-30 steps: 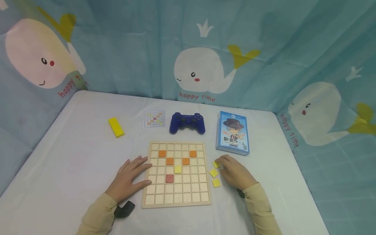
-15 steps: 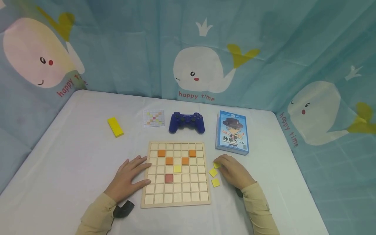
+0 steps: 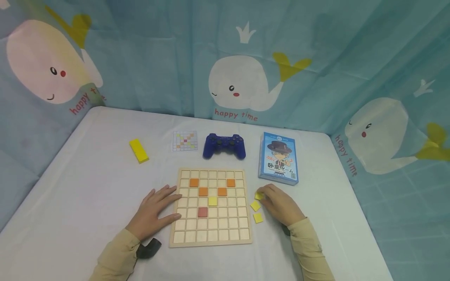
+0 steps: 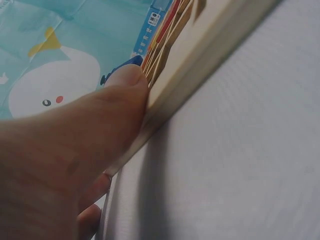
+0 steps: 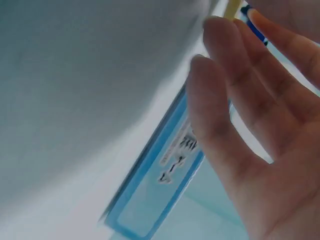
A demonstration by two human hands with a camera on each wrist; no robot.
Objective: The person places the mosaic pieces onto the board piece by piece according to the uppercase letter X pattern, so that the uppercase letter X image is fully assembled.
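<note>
A wooden grid board [image 3: 210, 244] lies flat on the white table, holding several orange tiles, one yellow tile [image 3: 212, 201] and one red tile [image 3: 202, 212]. My left hand [image 3: 154, 208] rests spread on the board's left edge; its thumb [image 4: 125, 82] touches the rim in the left wrist view. Just right of the board, my right hand [image 3: 281, 205] pinches a small yellow square tile [image 3: 258, 195] between its fingertips, close to the tabletop. In the right wrist view only a sliver of this tile [image 5: 232, 9] shows. Two loose yellow tiles [image 3: 255, 206] lie beside that hand.
Behind the board are a printed pattern card [image 3: 184, 141], a blue game controller [image 3: 224, 146] and a blue boxed game [image 3: 279, 158]. A yellow block [image 3: 139, 151] lies at the left. A whale-print curtain [image 3: 158, 58] surrounds the table's far sides.
The yellow tile at my right fingertips has shifted and tilted slightly. My left hand keeps its place on the board, and the tiles on the grid are the same.
</note>
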